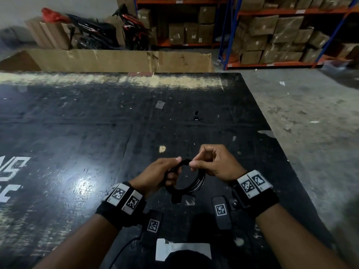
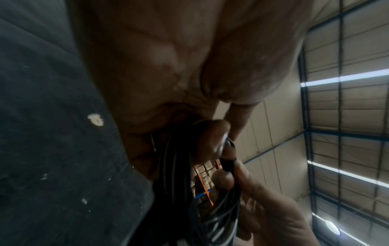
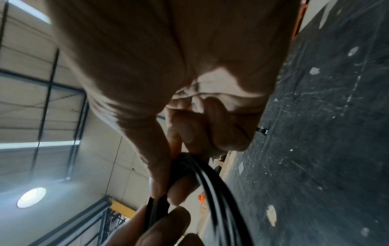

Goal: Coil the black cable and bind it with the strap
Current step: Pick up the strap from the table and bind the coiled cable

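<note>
The black cable (image 1: 199, 181) is wound into a small coil of several loops, held up over the near part of the black table (image 1: 97, 123). My left hand (image 1: 175, 167) grips the coil's left side with its fingers curled round the bundle (image 2: 174, 168). My right hand (image 1: 194, 163) pinches the top of the coil between thumb and forefinger, seen close in the right wrist view (image 3: 189, 164). A plug end (image 1: 175, 199) hangs below the coil. The strap (image 1: 196, 115), short and black with a pale end, lies alone farther out on the table, also in the right wrist view (image 3: 262, 130).
The table's right edge (image 1: 272, 123) drops to a grey concrete floor. Flat cardboard (image 1: 116, 59) stands along the far edge, with motorbikes and shelves of boxes (image 1: 272, 35) behind. A white paper piece (image 1: 174, 247) lies at the near edge.
</note>
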A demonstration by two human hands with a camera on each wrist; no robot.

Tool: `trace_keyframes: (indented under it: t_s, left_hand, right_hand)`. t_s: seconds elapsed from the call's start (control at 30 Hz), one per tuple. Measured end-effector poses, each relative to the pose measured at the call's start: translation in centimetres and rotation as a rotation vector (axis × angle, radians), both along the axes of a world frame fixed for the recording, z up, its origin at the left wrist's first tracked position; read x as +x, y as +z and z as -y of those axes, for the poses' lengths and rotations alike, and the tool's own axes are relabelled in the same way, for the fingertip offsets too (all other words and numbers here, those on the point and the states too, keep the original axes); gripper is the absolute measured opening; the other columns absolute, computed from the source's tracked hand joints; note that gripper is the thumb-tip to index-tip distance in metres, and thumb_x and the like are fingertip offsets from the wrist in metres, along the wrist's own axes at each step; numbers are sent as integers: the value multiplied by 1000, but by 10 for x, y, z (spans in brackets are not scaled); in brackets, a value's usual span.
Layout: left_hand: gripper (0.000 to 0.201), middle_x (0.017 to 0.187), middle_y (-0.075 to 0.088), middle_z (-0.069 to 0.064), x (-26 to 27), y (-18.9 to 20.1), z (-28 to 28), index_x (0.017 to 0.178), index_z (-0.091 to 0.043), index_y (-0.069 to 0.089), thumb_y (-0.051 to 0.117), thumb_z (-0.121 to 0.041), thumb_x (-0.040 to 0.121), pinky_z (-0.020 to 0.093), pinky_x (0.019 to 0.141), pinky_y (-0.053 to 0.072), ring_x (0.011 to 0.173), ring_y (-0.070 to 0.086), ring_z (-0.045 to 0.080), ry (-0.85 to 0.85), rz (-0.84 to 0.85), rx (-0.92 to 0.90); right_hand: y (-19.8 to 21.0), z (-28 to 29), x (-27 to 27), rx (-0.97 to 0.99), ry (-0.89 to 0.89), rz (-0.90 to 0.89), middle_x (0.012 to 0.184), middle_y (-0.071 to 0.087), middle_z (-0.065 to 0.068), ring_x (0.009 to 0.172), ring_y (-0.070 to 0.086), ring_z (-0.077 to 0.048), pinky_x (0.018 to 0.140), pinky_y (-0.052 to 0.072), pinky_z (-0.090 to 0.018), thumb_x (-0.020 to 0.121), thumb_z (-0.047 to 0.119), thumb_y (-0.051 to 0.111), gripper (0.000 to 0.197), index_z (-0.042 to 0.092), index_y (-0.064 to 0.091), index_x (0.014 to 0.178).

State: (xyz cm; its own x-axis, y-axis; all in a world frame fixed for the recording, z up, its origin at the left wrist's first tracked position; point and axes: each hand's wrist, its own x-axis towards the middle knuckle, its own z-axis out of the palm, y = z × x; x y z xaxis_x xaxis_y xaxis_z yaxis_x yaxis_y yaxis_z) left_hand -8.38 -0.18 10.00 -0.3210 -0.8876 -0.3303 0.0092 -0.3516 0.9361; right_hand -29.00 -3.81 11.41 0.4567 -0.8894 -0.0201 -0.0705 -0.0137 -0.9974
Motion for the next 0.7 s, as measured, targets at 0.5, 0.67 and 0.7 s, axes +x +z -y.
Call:
trace_keyframes:
  t_s: [0.5, 0.67, 0.7]
  left_hand:
    - [39, 53, 27, -9, 17, -32, 40, 71, -12, 44, 51, -32, 103, 20, 44, 26, 42, 26, 5, 311, -199, -38]
    - [38, 53, 24, -7, 29, -45, 53, 70, -11, 44, 42, -27, 105, 22, 44, 24, 41, 24, 5, 442, -208, 7]
    - [37, 54, 23, -7, 32, -48, 55, 71, -11, 44, 44, -29, 103, 23, 45, 24, 41, 23, 5, 455, -198, 8]
  right_hand:
    - [-38, 140, 10, 52, -281, -324, 76, 76, -14, 36, 56, -10, 35, 42, -17, 90, 16, 75, 15, 7, 67, 82]
    - [-83, 247, 20, 203, -497, -406, 69, 69, -12, 41, 59, -18, 35, 43, -19, 88, 11, 71, 7, 3, 70, 87]
    - [-95, 265, 22, 213, -511, -420, 73, 71, -15, 44, 62, -22, 38, 47, -23, 86, 12, 72, 8, 4, 70, 88]
